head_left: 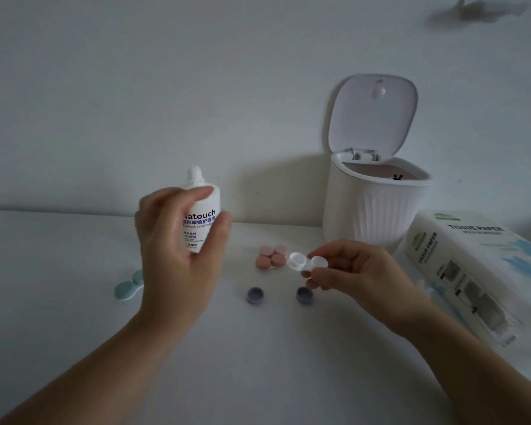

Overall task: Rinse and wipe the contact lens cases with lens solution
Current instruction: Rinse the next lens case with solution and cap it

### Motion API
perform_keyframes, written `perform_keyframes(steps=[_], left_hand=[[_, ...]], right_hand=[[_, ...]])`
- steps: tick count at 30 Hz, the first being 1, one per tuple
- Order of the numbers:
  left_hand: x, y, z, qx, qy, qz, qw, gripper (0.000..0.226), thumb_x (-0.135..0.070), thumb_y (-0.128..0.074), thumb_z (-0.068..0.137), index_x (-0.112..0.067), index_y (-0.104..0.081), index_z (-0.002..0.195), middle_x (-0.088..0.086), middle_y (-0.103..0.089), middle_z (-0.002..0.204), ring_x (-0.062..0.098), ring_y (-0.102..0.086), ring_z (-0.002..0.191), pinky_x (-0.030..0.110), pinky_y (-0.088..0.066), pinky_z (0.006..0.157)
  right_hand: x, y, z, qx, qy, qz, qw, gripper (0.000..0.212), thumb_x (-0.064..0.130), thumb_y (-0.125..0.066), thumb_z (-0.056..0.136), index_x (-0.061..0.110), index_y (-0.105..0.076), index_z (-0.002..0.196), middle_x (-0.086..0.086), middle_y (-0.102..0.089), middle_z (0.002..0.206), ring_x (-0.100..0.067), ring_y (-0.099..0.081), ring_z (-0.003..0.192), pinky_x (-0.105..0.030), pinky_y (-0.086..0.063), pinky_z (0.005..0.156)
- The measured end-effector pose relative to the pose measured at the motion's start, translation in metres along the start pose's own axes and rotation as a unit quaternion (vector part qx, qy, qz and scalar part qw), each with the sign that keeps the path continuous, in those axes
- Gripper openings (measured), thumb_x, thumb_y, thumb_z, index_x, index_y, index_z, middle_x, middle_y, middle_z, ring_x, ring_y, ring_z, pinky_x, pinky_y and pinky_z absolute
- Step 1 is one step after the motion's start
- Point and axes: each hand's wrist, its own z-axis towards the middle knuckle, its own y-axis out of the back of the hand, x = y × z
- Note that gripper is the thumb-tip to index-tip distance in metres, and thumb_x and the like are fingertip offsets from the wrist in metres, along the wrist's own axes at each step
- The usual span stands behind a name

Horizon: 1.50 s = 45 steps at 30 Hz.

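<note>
The bottle (200, 210) is held upright in the left hand (178, 240), fingers and thumb curled round its body, nozzle uncapped at 12 o'clock above the grip. The clear case (304, 261) is pinched at its 3 o'clock end by the right hand (350, 271), so both open wells jut out toward 9 o'clock. On the table (258, 363) lie 2 purple caps (255, 294) (at 6 o'clock of the case), pink cases (272, 257) and a green case (128, 288).
</note>
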Motion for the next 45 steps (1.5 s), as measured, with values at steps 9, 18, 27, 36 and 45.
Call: perform_keyframes(steps=[9, 18, 27, 36, 45], left_hand=[[0.023, 0.0, 0.008, 0.035, 0.273, -0.033, 0.961, 0.07, -0.033, -0.077, 0.08, -0.029, -0.044, 0.141, -0.013, -0.052, 0.135, 0.011, -0.053, 0.124, 0.022, -0.04, 0.093], [0.025, 0.004, 0.013, 0.143, 0.334, 0.002, 0.932, 0.065, -0.044, -0.073, 0.062, -0.042, -0.049, 0.122, -0.018, -0.072, 0.097, 0.009, -0.07, 0.088, 0.043, -0.059, 0.081], [0.033, 0.004, 0.01, 0.183, 0.303, 0.004, 0.935, 0.081, -0.045, -0.08, 0.064, -0.043, -0.041, 0.135, -0.018, -0.072, 0.108, 0.004, -0.07, 0.093, 0.049, -0.059, 0.084], [0.048, 0.009, 0.008, 0.215, 0.17, -0.034, 0.961, 0.071, -0.024, -0.093, 0.067, -0.051, -0.053, 0.119, -0.031, -0.068, 0.113, -0.005, -0.067, 0.103, 0.011, -0.052, 0.082], [0.048, 0.017, 0.012, 0.277, 0.003, 0.013, 0.961, 0.071, -0.019, -0.092, 0.066, -0.035, -0.058, 0.126, -0.026, -0.065, 0.121, -0.009, -0.057, 0.114, -0.001, -0.036, 0.088]], right_hand=[[0.0, -0.002, -0.002, -0.005, -0.014, -0.034, 0.999, 0.012, 0.016, -0.079, 0.082, 0.026, -0.077, 0.088, -0.007, -0.079, 0.083, -0.018, -0.075, 0.071, -0.014, -0.048, 0.056], [0.002, -0.005, -0.005, 0.011, -0.008, 0.001, 1.0, 0.009, 0.005, -0.076, 0.084, 0.008, -0.076, 0.093, -0.013, -0.078, 0.08, -0.014, -0.072, 0.062, -0.011, -0.048, 0.055], [0.002, -0.006, -0.006, 0.029, -0.016, -0.012, 0.999, 0.011, 0.02, -0.079, 0.084, 0.027, -0.074, 0.091, -0.009, -0.079, 0.088, -0.024, -0.075, 0.077, -0.021, -0.05, 0.063], [0.008, -0.01, -0.008, 0.025, -0.003, 0.018, 1.0, 0.024, 0.036, -0.08, 0.068, 0.025, -0.075, 0.089, -0.011, -0.079, 0.088, -0.023, -0.076, 0.081, -0.015, -0.051, 0.063], [0.014, -0.017, -0.014, 0.038, 0.014, 0.042, 0.998, 0.03, 0.029, -0.082, 0.063, 0.023, -0.074, 0.091, -0.016, -0.078, 0.089, -0.038, -0.075, 0.088, -0.038, -0.061, 0.087]])
